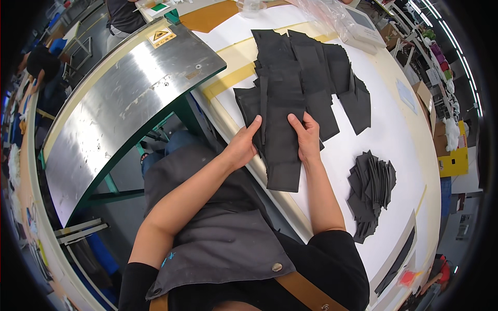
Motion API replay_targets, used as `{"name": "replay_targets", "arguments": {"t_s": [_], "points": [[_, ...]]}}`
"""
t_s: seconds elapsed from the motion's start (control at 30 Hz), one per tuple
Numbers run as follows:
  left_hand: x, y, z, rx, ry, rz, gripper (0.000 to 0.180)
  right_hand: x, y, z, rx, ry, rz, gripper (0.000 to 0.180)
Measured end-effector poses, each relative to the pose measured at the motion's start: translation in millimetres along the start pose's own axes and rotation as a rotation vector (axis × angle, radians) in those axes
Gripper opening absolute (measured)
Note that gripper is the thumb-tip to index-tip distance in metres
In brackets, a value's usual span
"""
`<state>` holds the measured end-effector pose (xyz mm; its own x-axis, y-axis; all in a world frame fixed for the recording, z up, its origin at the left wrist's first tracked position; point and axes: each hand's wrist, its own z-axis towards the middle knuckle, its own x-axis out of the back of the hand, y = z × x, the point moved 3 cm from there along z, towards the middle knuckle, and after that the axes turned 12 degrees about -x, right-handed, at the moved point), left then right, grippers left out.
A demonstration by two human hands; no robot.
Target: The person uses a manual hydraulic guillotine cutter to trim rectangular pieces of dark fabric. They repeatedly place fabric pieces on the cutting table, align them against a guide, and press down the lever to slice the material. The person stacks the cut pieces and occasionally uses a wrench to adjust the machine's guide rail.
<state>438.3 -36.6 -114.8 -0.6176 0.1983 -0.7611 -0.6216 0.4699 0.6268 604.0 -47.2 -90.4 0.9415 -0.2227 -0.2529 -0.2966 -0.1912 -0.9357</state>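
Note:
A long black strip of flat sheet material lies between my hands, its lower end reaching past the table's front edge. My left hand pinches black pieces beside the strip's left edge, thumb on top and fingers mostly hidden beneath. On the other side, my right hand grips the strip's right edge with its thumb on the upper face. Beyond them spreads an overlapping heap of similar black pieces. Whether the material is fabric or leather I cannot tell.
A fanned stack of smaller black pieces sits on the white table at right. To my left stands a metal-topped bench with a yellow warning label. Clear plastic wrap and brown sheet material lie at the back.

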Motion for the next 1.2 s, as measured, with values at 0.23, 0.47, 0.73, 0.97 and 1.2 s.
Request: {"name": "replay_targets", "arguments": {"t_s": [0.23, 0.47, 0.73, 0.97, 1.2], "points": [[3, -9, 0, -0.06, 0.022, 0.308, 0.045, 8, 7, 5, 0.126, 0.05, -0.237, 0.015], [12, -14, 1, -0.077, 0.055, 0.378, 0.042, 1, -2, -1, 0.015, 0.007, -0.316, 0.016], [19, -18, 0, 0.034, 0.157, 0.378, 0.035, 10, 5, 6, 0.135, 0.067, -0.279, 0.039], [34, -22, 6, 0.047, 0.147, 0.352, 0.024, 31, -18, 5, 0.042, 0.184, -0.042, 0.012], [28, -23, 5, -0.004, 0.206, 0.173, 0.023, 123, -37, 24, 0.085, -0.102, 0.622, 0.031]]}}
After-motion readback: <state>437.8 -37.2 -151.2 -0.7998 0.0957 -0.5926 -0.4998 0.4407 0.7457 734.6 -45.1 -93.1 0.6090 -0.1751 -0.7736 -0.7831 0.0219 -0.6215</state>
